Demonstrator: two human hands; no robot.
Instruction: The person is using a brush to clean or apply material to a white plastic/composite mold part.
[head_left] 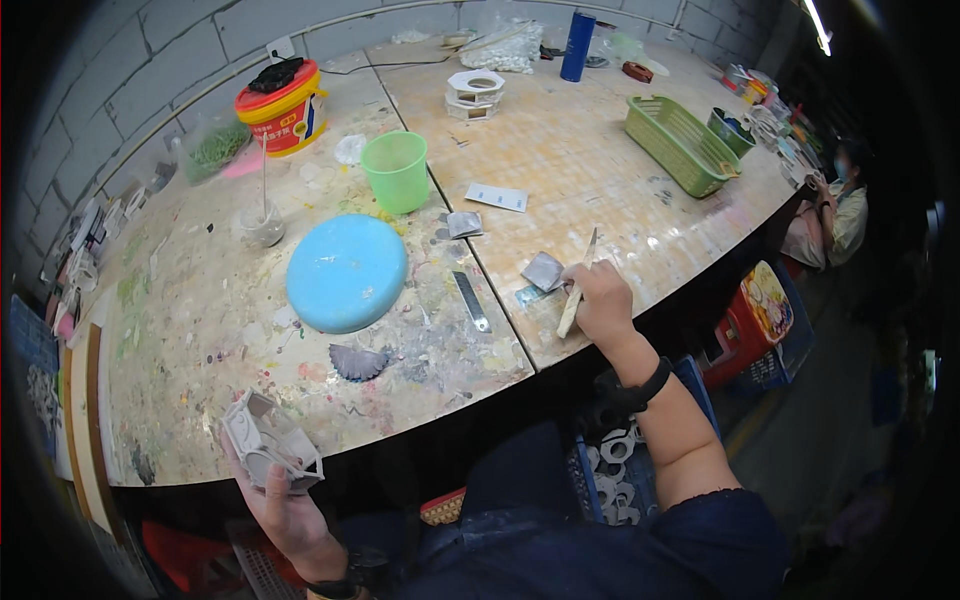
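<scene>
My left hand holds a pale grey openwork frame with octagonal ends and round openings, at the table's near left edge. In my right hand is a slim knife, its cream handle toward me and its narrow blade pointing away. The knife is just above the table or touching it; I cannot tell which. Left of that hand lies a grey folded pad, partly over a small bluish packet. A dark snap-off blade and a grey scalloped piece lie between my hands.
A blue round disc, a green cup and a red-yellow bucket stand on the stained table. Stacked octagonal frames and a green basket are farther back. A person sits at far right.
</scene>
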